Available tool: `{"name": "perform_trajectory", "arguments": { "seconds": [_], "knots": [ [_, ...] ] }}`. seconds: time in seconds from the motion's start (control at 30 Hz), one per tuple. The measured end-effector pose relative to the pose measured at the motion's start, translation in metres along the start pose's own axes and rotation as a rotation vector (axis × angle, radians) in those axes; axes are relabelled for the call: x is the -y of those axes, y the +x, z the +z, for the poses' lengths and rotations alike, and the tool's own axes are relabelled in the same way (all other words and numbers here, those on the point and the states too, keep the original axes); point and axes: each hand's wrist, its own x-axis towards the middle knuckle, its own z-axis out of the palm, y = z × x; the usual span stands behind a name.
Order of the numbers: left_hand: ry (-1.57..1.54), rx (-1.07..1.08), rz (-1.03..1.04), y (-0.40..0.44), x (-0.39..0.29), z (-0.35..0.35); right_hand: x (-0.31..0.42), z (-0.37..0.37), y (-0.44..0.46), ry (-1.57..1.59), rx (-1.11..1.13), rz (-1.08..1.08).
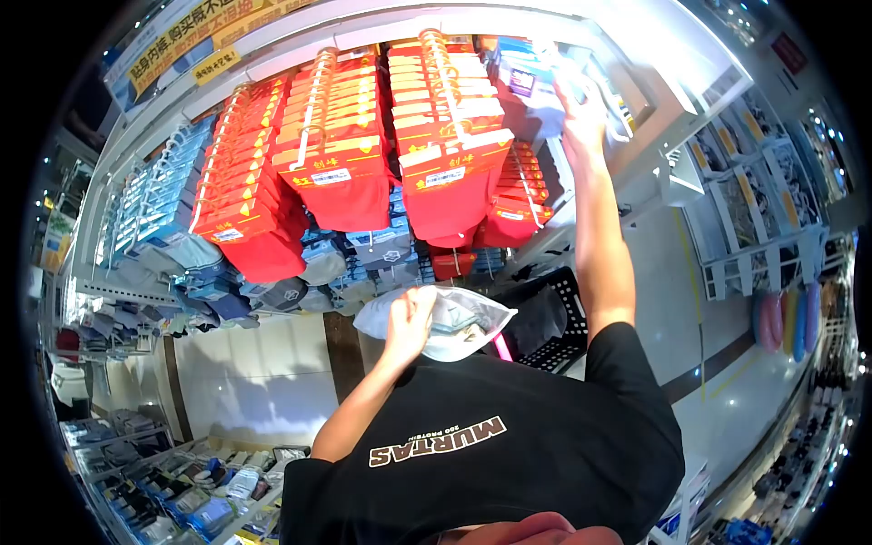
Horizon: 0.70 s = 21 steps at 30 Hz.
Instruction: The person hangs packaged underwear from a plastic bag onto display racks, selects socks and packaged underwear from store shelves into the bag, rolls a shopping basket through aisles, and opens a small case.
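Note:
My left hand [411, 320] is closed on the edge of a translucent plastic bag [472, 320], held in front of my chest with its mouth open and something pale inside. My right hand [583, 107] reaches up to the right end of the rack, beside blue and white packaged items [522, 68]. Glare blurs its fingers, so what it touches is unclear. Red packaged garments [454, 186] hang in rows on hooks left of my right hand.
Blue and grey packs [168, 204] hang at the rack's left. A black perforated basket [565, 336] stands below the rack, behind the bag. Shelves [763, 182] line the right side, and a bin of packaged goods [209, 490] is at lower left.

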Motion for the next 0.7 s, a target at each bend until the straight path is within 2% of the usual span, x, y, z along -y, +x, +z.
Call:
{"name": "perform_trajectory", "arguments": {
  "seconds": [0.1,0.2,0.33,0.43,0.57,0.7],
  "knots": [
    [-0.041,-0.053,-0.008,-0.006,0.004,0.002,0.005,-0.006,-0.028,0.133,-0.154,-0.002],
    [-0.143,-0.045,-0.100,-0.013,0.007,0.006,0.005,-0.007,-0.036,0.214,-0.171,-0.064],
    [-0.129,-0.096,-0.071,-0.019,0.006,0.009,0.005,-0.017,-0.047,0.192,-0.186,0.153],
    [-0.179,-0.146,-0.037,-0.021,0.010,0.015,0.012,-0.019,-0.052,0.246,-0.231,0.129],
    [0.012,-0.095,-0.018,-0.022,0.010,0.013,0.011,-0.020,-0.025,0.307,-0.047,0.042],
    [0.139,-0.096,0.067,-0.021,0.008,0.018,0.004,-0.004,0.011,-0.073,0.033,-0.023]
  ]
}}
